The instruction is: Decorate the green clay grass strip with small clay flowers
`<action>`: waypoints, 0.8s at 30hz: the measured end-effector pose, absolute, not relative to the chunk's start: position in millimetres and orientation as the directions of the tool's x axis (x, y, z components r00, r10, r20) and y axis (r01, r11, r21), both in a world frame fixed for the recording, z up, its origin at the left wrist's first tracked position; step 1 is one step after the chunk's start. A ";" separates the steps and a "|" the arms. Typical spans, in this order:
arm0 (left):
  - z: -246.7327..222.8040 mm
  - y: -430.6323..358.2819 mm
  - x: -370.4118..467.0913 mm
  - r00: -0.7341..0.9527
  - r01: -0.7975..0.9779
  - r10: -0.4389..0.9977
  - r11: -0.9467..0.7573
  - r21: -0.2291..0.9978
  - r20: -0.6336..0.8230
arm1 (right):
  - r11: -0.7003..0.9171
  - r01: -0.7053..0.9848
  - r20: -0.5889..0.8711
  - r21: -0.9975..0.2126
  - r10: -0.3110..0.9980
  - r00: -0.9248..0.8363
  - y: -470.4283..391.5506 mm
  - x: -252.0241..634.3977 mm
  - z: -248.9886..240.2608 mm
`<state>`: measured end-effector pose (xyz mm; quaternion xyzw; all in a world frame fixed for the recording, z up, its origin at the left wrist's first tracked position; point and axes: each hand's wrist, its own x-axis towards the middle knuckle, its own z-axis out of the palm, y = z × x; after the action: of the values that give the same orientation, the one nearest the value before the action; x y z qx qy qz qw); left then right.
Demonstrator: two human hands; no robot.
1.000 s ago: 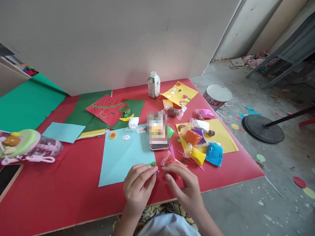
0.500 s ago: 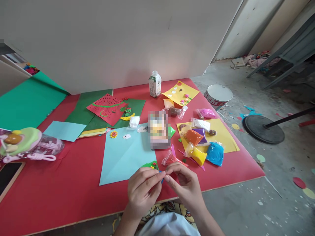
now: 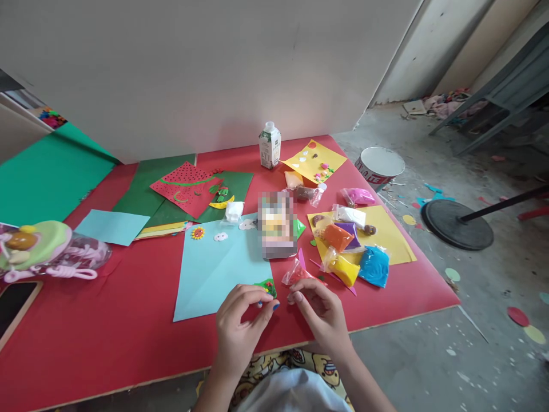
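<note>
My left hand is closed in a loose pinch near the table's front edge. A small bit of blue clay shows at its thumb tip, with more blue just behind the fingers. My right hand is a short gap to the right, thumb and fingertips pressed together; what they hold, if anything, is too small to make out. Beyond the left fingers lies a light blue sheet with a clay sun, white clouds and a green clay patch, partly hidden by that hand.
Bags of clay, including blue, yellow and orange, lie on the right. A blurred box stands mid-table, a bottle behind it. A pink-strapped bottle and phone are left. A bucket stands beyond the table.
My hands were touching around the blue clay and have now drawn apart. The blue bit stays with the left hand, which moved slightly left.
</note>
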<state>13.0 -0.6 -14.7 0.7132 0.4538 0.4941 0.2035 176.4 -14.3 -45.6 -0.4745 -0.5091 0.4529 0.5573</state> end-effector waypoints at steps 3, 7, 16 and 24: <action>-15.1 -0.6 11.4 0.095 0.448 0.864 -0.481 0.754 0.495 | 0.225 0.150 0.239 -0.963 0.968 0.079 -10.9 176.5 -51.4; -18.0 -2.0 11.1 0.080 0.378 0.904 -0.417 0.827 0.419 | 0.338 0.288 0.369 -0.896 0.928 0.058 -6.7 176.0 -52.1; -23.8 -3.8 16.4 0.068 0.213 0.955 -0.297 0.931 0.289 | 0.415 0.296 0.444 -0.861 0.895 0.037 -8.1 174.1 -47.9; -22.4 -6.3 16.4 0.047 0.266 0.923 -0.380 0.886 0.382 | 0.133 -0.027 0.132 -0.991 0.990 0.044 -12.5 167.5 -29.8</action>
<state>16.4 -6.3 -22.4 0.6500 0.4572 0.5172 0.3178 167.5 -12.5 -29.8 -0.4686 -0.5140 0.4625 0.5498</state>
